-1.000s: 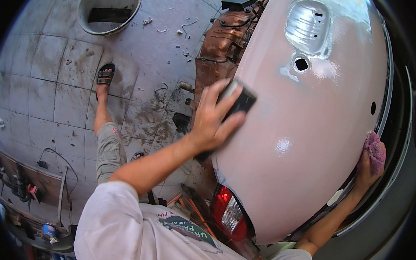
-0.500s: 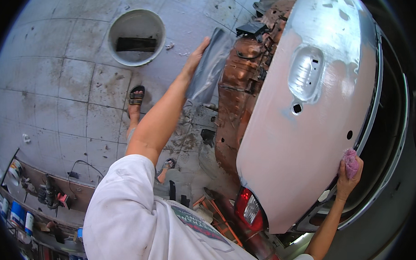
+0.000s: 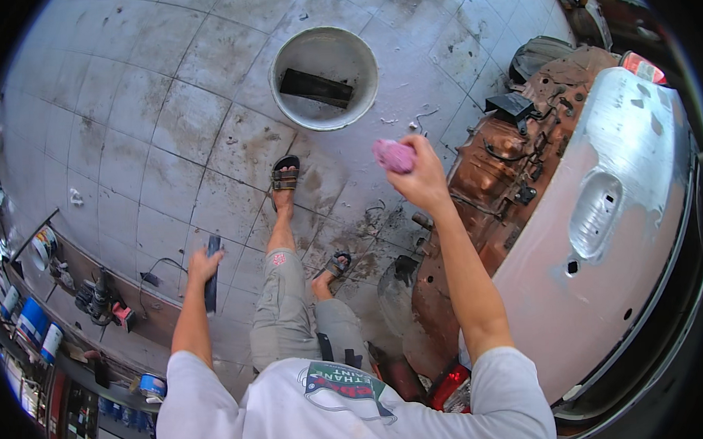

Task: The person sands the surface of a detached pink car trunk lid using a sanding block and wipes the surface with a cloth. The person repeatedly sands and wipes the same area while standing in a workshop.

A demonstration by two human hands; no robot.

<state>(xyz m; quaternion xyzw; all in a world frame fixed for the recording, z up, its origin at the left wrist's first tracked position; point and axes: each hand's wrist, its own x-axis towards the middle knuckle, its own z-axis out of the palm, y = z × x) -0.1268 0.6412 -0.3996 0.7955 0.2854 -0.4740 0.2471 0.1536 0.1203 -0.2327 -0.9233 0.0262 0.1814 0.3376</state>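
Note:
My right hand point(image 3: 424, 183) is closed around a crumpled pink sponge point(image 3: 394, 156), held above the floor just below a pale round bucket point(image 3: 324, 42). Low on the left, my left hand point(image 3: 201, 267) grips a flat dark grey piece point(image 3: 212, 276) that shows mostly edge-on; its exact kind is not clear. A dark rectangular slab point(image 3: 316, 88) lies inside the bucket. To the right stands the rear of a car body, its boot lid point(image 3: 575, 308) covered in dull pink with bare silvery metal at the far end. Neither hand touches it.
Brown bare metalwork point(image 3: 483, 190) juts out beside the boot lid, with a red tail light point(image 3: 453, 388) nearer me. Along the left edge, a shelf holds a power tool point(image 3: 96, 297) and several cans point(image 3: 33, 320). My sandalled feet stand on dirty floor tiles point(image 3: 190, 117).
I have turned left, away from the car. My right hand has left the boot lid's edge with the sponge. My left hand has come down and back toward me, still holding the grey piece.

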